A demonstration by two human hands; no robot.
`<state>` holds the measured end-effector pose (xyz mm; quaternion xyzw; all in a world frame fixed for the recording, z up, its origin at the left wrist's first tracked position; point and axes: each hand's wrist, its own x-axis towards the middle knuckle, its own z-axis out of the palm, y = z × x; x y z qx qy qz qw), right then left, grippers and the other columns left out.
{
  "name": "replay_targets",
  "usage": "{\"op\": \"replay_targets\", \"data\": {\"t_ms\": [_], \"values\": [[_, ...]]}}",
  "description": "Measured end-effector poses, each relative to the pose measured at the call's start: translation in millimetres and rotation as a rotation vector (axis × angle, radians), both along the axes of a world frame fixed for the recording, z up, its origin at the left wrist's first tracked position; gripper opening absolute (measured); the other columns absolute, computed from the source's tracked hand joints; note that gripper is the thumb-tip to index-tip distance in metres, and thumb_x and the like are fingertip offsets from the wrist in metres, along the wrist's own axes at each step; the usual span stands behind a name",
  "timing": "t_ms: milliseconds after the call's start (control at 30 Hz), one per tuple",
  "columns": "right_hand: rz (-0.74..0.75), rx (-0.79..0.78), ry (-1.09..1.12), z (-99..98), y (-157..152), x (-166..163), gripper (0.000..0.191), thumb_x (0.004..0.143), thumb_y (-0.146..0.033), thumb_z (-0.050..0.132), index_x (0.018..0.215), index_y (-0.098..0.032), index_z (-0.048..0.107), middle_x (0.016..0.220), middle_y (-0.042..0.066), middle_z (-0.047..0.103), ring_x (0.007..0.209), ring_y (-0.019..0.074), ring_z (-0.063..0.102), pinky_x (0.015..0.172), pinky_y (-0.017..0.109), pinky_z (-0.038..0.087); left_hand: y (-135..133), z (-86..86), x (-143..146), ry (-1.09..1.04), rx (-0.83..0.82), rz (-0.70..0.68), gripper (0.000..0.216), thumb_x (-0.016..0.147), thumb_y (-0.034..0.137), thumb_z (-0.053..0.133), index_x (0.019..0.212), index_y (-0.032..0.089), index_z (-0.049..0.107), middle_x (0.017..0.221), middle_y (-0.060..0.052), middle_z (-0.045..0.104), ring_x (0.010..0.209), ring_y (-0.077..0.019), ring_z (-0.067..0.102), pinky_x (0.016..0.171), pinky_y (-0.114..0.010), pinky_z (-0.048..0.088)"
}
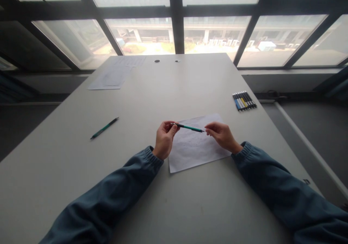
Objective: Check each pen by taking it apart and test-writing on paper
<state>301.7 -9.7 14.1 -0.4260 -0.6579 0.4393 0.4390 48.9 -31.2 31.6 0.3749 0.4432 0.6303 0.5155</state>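
A green pen (189, 128) is held level above a white sheet of paper (194, 150) on the grey table (168, 200). My left hand (164, 139) is closed, pinching the pen's left end between thumb and fingers. My right hand (222, 135) is closed too, its fingertips on the pen's right tip. Both forearms wear blue sleeves and rest on the table.
A second green pen (104, 128) lies alone on the table's left part. A row of several pens (244, 100) sits near the right edge. Sheets of paper (115, 76) lie at the far left corner. Two round holes (157, 61) are by the window edge.
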Motion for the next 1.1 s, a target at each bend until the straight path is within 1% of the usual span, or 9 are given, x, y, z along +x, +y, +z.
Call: {"op": "replay_targets", "data": {"t_ms": [100,267,533,667,767,833,900,967,1100], "values": [[-0.044,-0.009,0.102,-1.1,0,-2,0.03,0.082,-0.047,0.076,0.091,-0.019,0.072,0.074,0.004,0.071,0.068,0.0177,0.067,0.066,0.033,0.057,0,-6.2,2,-0.086,-0.041,-0.013,0.031,0.072,0.032,0.085,0.09,0.018,0.064,0.093,-0.003,0.07,0.096,-0.0161,0.069,0.105,-0.042,0.052],[-0.076,0.008,0.09,-1.7,0,-2,0.026,0.083,-0.043,0.076,0.09,-0.019,0.073,0.084,0.006,0.073,0.077,0.019,0.069,0.073,0.034,0.058,1,-10.4,2,-0.17,-0.067,-0.026,0.033,0.069,0.031,0.088,0.088,0.017,0.065,0.094,-0.002,0.071,0.097,-0.0155,0.07,0.11,-0.043,0.049],[-0.126,-0.003,0.19,-4.3,0,-5,0.033,0.079,-0.041,0.079,0.101,-0.019,0.07,0.081,0.003,0.072,0.072,0.0174,0.07,0.072,0.035,0.06,-5,-12.5,4,-0.123,-0.083,-0.072,0.032,0.073,0.034,0.086,0.087,0.016,0.064,0.096,-0.003,0.071,0.096,-0.0181,0.073,0.108,-0.045,0.051],[-0.107,-0.017,0.177,-4.5,0,-5,0.028,0.08,-0.042,0.079,0.094,-0.019,0.071,0.074,0.003,0.072,0.066,0.0167,0.068,0.067,0.033,0.058,-6,-14.2,3,-0.08,-0.062,-0.077,0.032,0.074,0.036,0.085,0.088,0.016,0.065,0.097,-0.004,0.071,0.099,-0.0187,0.072,0.105,-0.043,0.053],[-0.129,-0.01,0.157,-7.2,2,-4,0.026,0.08,-0.042,0.078,0.088,-0.018,0.072,0.071,0.003,0.071,0.064,0.0167,0.067,0.065,0.032,0.057,-4,-14.9,-1,0.044,-0.055,-0.097,0.033,0.075,0.038,0.084,0.091,0.016,0.067,0.093,-0.006,0.073,0.092,-0.0195,0.073,0.094,-0.039,0.058],[-0.161,-0.006,0.145,-9.3,3,-3,0.027,0.08,-0.043,0.077,0.088,-0.018,0.072,0.072,0.004,0.072,0.064,0.0171,0.067,0.065,0.033,0.057,-1,-15.2,-6,0.197,-0.028,-0.091,0.033,0.074,0.039,0.084,0.091,0.016,0.069,0.084,-0.006,0.074,0.08,-0.0189,0.073,0.08,-0.034,0.059],[-0.183,-0.008,0.135,-10.9,4,-2,0.028,0.08,-0.044,0.077,0.088,-0.018,0.072,0.072,0.004,0.072,0.065,0.0175,0.067,0.065,0.033,0.057,3,-15.4,-11,0.328,0.014,-0.075,0.031,0.075,0.039,0.084,0.091,0.016,0.072,0.076,-0.005,0.073,0.07,-0.0178,0.07,0.07,-0.031,0.057],[-0.195,-0.015,0.129,-12.0,5,-2,0.028,0.079,-0.044,0.078,0.087,-0.018,0.072,0.072,0.004,0.073,0.064,0.0177,0.067,0.066,0.033,0.057,5,-15.0,-16,0.432,0.072,-0.054,0.026,0.077,0.038,0.082,0.092,0.018,0.076,0.077,-0.005,0.073,0.07,-0.018,0.069,0.071,-0.031,0.056],[-0.211,-0.025,0.129,-12.7,6,-2,0.027,0.079,-0.042,0.078,0.088,-0.017,0.073,0.072,0.004,0.073,0.065,0.0179,0.068,0.066,0.033,0.057,8,-13.2,-23,0.685,0.224,-0.019,0.013,0.081,0.033,0.078,0.09,0.024,0.079,0.089,-0.005,0.076,0.081,-0.02,0.069,0.081,-0.033,0.055]]}}
